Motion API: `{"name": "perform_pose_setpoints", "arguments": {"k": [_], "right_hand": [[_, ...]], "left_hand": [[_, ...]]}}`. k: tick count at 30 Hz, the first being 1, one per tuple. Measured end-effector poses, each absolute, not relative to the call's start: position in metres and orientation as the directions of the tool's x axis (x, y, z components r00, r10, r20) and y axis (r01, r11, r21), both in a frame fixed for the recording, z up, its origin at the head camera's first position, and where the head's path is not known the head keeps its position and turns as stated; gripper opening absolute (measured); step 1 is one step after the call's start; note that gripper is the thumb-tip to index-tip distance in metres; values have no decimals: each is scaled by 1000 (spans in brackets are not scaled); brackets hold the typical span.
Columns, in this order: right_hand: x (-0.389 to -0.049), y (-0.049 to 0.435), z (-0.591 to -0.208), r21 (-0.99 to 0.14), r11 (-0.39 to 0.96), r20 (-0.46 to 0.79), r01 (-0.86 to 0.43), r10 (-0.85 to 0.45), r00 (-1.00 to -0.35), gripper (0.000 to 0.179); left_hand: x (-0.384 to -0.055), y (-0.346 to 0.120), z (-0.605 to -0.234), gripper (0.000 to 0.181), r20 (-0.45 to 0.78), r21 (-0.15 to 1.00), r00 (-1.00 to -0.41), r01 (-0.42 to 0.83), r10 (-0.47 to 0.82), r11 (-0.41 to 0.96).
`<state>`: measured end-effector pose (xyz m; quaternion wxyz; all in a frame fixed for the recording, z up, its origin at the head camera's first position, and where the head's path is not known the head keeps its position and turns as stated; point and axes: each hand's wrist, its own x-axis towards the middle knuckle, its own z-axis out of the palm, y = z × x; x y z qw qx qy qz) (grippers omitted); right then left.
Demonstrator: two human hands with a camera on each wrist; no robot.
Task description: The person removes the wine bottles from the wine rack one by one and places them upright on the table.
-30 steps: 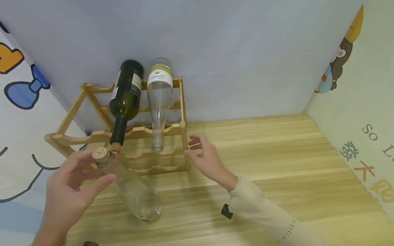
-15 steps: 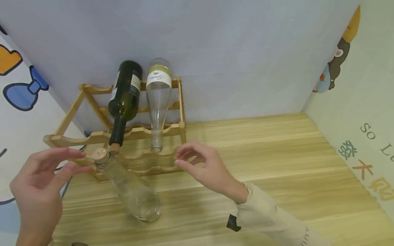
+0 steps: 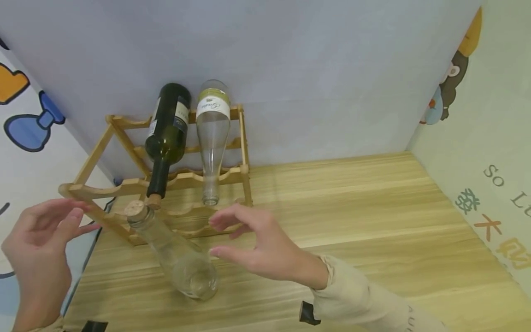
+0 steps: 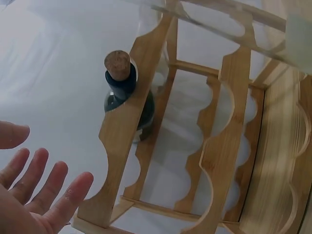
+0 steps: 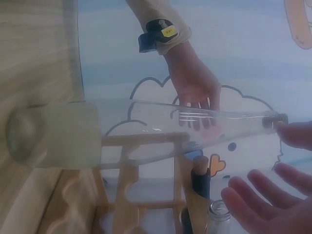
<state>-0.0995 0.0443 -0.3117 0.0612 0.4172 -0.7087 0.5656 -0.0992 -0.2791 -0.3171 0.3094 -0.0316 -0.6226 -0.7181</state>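
A clear glass bottle (image 3: 182, 263) stands upright on the table before the wooden wine rack, with a cork (image 3: 135, 210) in its mouth. My left hand (image 3: 39, 246) is held to the left of that cork, fingers loose, apart from the bottle; in the left wrist view its fingers (image 4: 48, 170) spread beside the rack. On the bottle's other side, my right hand (image 3: 265, 246) has thumb and fingers parted, holding nothing. The right wrist view shows the same bottle (image 5: 146, 131) sideways, its neck end by the right thumb (image 5: 295, 134).
On the wine rack (image 3: 124, 186) lie a dark green corked bottle (image 3: 168, 129) and a clear, white-labelled bottle (image 3: 213, 120), necks toward me. The wood-grain table (image 3: 352, 212) extends right to a printed wall (image 3: 489, 152). A grey wall (image 3: 323, 92) rises behind the rack.
My left hand has come away from the corked bottle's neck and moved left. My right hand has moved left from the rack's right side toward the bottle. The bottle stays standing.
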Motion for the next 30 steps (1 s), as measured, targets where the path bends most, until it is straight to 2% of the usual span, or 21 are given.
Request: {"name": "perform_pose_setpoints", "arguments": {"k": [10, 12, 17, 20, 25, 30], "right_hand": [[-99, 22, -305, -716, 55, 545, -696, -580, -606, 51], [-99, 17, -305, -718, 58, 533, -694, -595, -602, 55], [-99, 4, -305, -740, 79, 484, -668, -628, -610, 61], [-99, -2, -305, -749, 98, 453, -655, -645, -615, 60], [-104, -11, -308, -725, 148, 432, -673, -663, -612, 55], [-107, -18, -319, -712, 214, 389, -669, -673, -629, 47]], "left_hand": [[-121, -303, -337, 32, 340, 919, -773, 394, -536, 14], [-127, -308, -342, 32, 301, 936, -760, 352, -576, 23], [-144, -319, -355, 33, 253, 967, -708, 177, -660, 181], [-151, -323, -359, 39, 232, 967, -728, 103, -645, 232], [-163, -327, -360, 41, 158, 987, -802, 116, -576, 109], [-167, -332, -363, 36, 106, 989, -823, 145, -557, -25]]}}
